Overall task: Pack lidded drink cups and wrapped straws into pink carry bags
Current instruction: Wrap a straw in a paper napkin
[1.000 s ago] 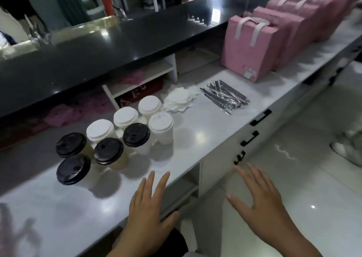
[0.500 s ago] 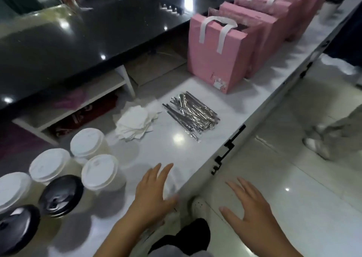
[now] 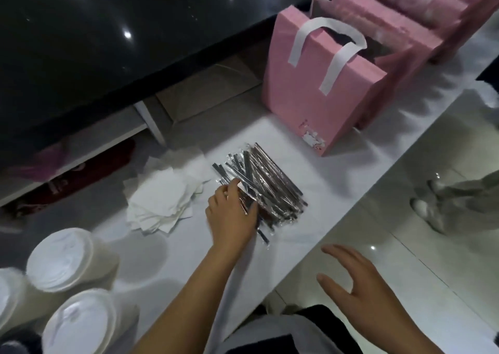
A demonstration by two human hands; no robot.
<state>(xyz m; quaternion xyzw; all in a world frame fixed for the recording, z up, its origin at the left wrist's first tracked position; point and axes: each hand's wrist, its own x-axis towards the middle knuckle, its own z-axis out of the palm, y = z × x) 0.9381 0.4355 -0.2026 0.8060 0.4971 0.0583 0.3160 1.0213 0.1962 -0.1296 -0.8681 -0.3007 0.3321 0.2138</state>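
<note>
The left hand (image 3: 232,218) rests on the near end of the wrapped straws (image 3: 272,189), which lie piled on the white worktop (image 3: 189,262), and its fingers (image 3: 249,211) curl round a few of them. The right hand (image 3: 359,280) hovers off the worktop's edge, fingers spread wide and empty. A pink carry bag (image 3: 313,102) stands upright just beyond the straws.

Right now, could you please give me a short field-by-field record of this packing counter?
Left hand: on the wrapped straws, fingers curled around a few at the pile's near end
Right hand: open, held off the counter's edge, holding nothing
Nearest pink carry bag: upright, top open, beyond the straws
Other bags: lined up behind it
White-lidded cups: lower left, not yet packed
Napkins: loose stack left of the straws
</note>
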